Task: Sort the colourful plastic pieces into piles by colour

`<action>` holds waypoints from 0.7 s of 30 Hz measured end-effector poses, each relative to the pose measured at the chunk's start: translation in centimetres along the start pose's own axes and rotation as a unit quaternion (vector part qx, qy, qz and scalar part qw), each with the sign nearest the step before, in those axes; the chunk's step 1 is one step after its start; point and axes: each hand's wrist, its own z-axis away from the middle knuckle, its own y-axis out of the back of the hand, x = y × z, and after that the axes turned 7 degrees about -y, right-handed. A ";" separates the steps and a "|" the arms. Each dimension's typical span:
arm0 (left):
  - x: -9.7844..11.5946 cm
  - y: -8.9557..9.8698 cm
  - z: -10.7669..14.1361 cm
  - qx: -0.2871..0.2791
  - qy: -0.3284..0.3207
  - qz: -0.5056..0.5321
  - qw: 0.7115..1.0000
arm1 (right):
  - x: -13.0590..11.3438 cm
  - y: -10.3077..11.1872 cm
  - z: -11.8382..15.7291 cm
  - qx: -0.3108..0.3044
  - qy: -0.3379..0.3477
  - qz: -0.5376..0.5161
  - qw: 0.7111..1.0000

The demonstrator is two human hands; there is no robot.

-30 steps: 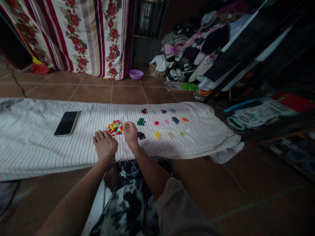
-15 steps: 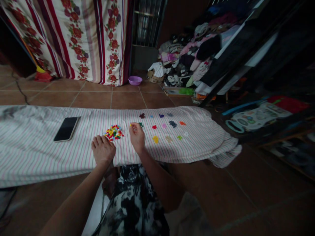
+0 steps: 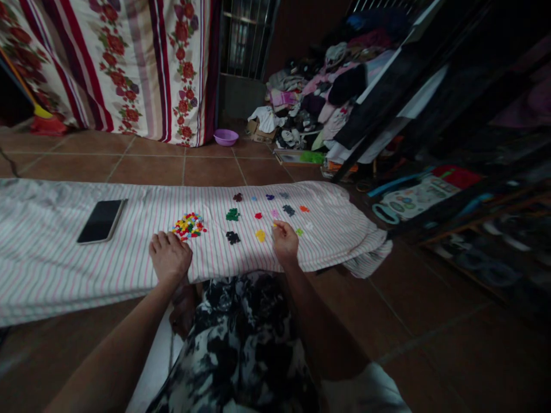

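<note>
My left hand (image 3: 171,256) lies flat on the striped cloth (image 3: 129,269), its fingers at the near edge of a mixed pile of small coloured pieces (image 3: 189,226). My right hand (image 3: 286,241) hovers among the sorted colour groups, thumb and fingers pinched on a tiny yellow piece (image 3: 274,225). Just left of that hand is a yellow group (image 3: 260,235); a pink group (image 3: 274,213) sits beyond it, and a lime-green group (image 3: 299,232) to its right. Farther left are black pieces (image 3: 233,237) and green pieces (image 3: 233,214). The pieces are too small to name their kind.
A phone (image 3: 101,221) lies on the cloth at left. More groups, red (image 3: 258,215), dark grey (image 3: 288,210) and orange (image 3: 304,209), stand toward the back. Behind, on the tiled floor, are a purple basin (image 3: 226,137) and a heap of clothes (image 3: 318,97).
My right hand has moved right, from beside the mixed pile to the sorted groups, with the yellow piece in its fingers. The black group now shows. My left hand stays by the pile.
</note>
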 end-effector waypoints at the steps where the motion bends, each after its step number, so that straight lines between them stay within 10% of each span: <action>1: 0.0 -0.1 0.0 0.000 0.001 0.001 1.000 | 0.3 0.1 0.1 -0.007 -0.002 0.008 1.000; 21: -0.3 -0.7 0.0 0.007 0.004 0.003 1.000 | 1.4 -2.1 2.1 -0.059 0.059 0.081 0.993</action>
